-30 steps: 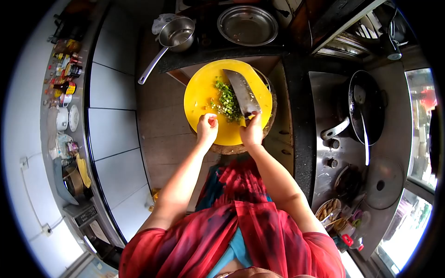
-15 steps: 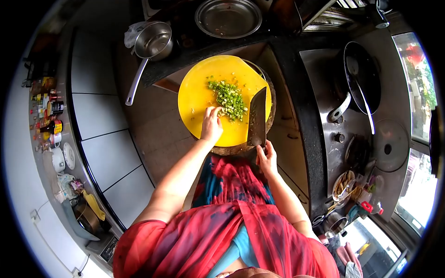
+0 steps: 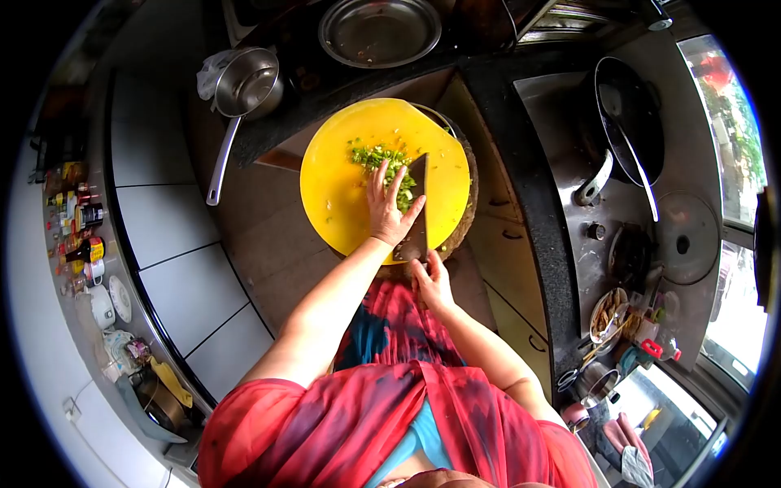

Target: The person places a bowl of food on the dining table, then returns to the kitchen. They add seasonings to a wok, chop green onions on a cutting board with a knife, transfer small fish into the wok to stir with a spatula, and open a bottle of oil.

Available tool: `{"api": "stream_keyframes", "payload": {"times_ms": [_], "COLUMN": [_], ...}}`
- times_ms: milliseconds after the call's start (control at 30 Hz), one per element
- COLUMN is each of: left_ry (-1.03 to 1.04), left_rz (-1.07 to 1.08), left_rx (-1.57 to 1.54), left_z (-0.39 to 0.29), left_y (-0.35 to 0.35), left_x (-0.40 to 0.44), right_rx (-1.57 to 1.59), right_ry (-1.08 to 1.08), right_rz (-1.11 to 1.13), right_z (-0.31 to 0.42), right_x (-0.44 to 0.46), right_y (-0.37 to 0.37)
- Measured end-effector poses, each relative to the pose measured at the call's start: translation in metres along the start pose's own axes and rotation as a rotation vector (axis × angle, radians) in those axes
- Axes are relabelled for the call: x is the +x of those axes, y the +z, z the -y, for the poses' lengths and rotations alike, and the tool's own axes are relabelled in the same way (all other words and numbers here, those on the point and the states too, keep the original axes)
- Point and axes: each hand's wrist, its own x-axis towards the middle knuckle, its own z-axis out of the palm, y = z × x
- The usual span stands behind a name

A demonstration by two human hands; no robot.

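A round yellow cutting board rests on a thick round wooden block. Chopped green vegetable pieces are heaped near the board's middle, with small bits scattered about. Over the heap lies my left hand, fingers spread, its thumb reaching toward the cleaver blade. The cleaver stands with its broad blade along the right side of the heap. At the near edge of the board, my right hand is closed round the cleaver's handle, which is mostly hidden. My left hand covers part of the greens.
Beyond the board, a saucepan and a shallow metal pan sit on the dark counter. To the right are a wok with a ladle in it and a glass lid. Bottles line the left shelf.
The cleaver has moved left, from the board's right side to the heap, with my right hand on it. My left hand has shifted right and spread its fingers over the greens.
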Motion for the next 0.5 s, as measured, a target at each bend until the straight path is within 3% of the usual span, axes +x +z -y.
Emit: {"api": "stream_keyframes", "payload": {"times_ms": [267,367,500], "left_ry": [0.016,-0.022,-0.018], "left_rz": [-0.083,-0.093,-0.096], "left_rx": [-0.079,-0.101,-0.031], "left_z": [-0.006,-0.010,-0.028], "left_y": [-0.003,-0.009,-0.024], "left_x": [-0.001,-0.010,-0.001], "right_rx": [0.051,0.031,0.122], "right_ry": [0.089,0.280,0.212], "right_rz": [0.135,0.204,0.263], "right_z": [0.002,0.039,0.035], "right_x": [-0.007,-0.026,-0.028], "right_y": [0.007,0.002,-0.005]}}
